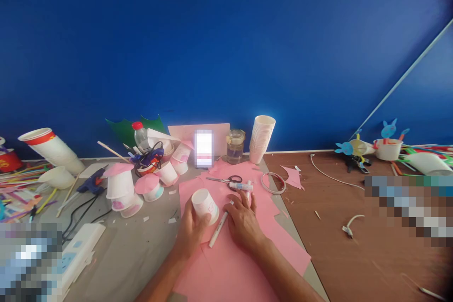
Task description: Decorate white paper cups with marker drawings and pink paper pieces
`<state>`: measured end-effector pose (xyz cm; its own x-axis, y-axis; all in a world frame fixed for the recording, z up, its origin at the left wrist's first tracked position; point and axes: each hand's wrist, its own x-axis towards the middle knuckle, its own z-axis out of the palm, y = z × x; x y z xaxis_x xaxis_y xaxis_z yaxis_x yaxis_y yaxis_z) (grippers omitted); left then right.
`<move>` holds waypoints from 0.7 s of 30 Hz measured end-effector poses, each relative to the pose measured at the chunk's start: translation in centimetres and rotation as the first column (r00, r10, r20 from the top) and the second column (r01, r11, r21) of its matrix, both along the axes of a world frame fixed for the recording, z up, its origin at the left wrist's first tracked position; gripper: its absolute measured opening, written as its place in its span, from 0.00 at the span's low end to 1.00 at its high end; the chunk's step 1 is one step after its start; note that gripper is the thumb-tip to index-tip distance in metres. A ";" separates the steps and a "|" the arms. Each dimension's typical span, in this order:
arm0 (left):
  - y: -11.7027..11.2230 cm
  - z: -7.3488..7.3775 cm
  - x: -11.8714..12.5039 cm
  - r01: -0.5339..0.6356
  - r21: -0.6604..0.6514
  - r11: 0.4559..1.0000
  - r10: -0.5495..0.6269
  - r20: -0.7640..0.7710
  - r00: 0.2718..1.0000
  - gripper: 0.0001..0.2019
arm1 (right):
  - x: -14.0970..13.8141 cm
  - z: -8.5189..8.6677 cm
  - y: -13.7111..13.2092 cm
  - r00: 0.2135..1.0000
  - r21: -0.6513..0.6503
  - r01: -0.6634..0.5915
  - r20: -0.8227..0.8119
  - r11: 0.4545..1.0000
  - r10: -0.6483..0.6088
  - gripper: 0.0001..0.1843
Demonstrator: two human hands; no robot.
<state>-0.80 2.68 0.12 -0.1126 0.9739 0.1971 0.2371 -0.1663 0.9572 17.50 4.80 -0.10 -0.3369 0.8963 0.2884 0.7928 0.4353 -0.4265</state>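
Observation:
My left hand [194, 229] is wrapped round a white paper cup [204, 204], tilted, with pink and greenish drawn marks on its side. Palm down on the pink paper [244, 269], my right hand [246, 222] has its fingers spread. A white marker [218, 230] lies on the paper between the hands, its far end by my right thumb and index finger. Just beyond those fingertips is a clear-and-white tube [241, 186], with scissors [221, 180] behind it. Whether the right fingertips press on the marker is hard to see.
Behind stand a lit phone [204, 148], a glass jar [235, 145] and a cup stack [262, 139]. A tape ring [273, 183] lies to the right. At left are decorated cups [120, 186], a glue gun [92, 181] with cable and a power strip [79, 257].

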 end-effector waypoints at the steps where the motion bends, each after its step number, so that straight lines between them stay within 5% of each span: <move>1: 0.1 -0.2 -0.1 -0.022 0.012 1.000 0.022 0.000 1.000 0.23 | 0.0 0.1 -0.1 0.999 0.003 -0.036 -0.006 0.999 0.036 0.13; 7: 0.4 -0.7 -0.2 -0.099 0.002 0.995 0.099 0.044 0.994 0.22 | 0.2 0.7 0.0 0.978 0.013 -0.198 -0.059 0.980 0.199 0.12; 13: 0.6 -0.3 -0.6 -0.150 -0.014 0.989 0.150 0.071 0.986 0.20 | 0.7 1.3 0.1 0.927 -0.024 -0.370 -0.066 0.929 0.368 0.22; 21: 0.8 0.0 -0.8 -0.139 -0.042 0.989 0.143 0.109 0.984 0.20 | 1.5 1.7 0.7 0.911 -0.059 -0.382 -0.195 0.922 0.365 0.21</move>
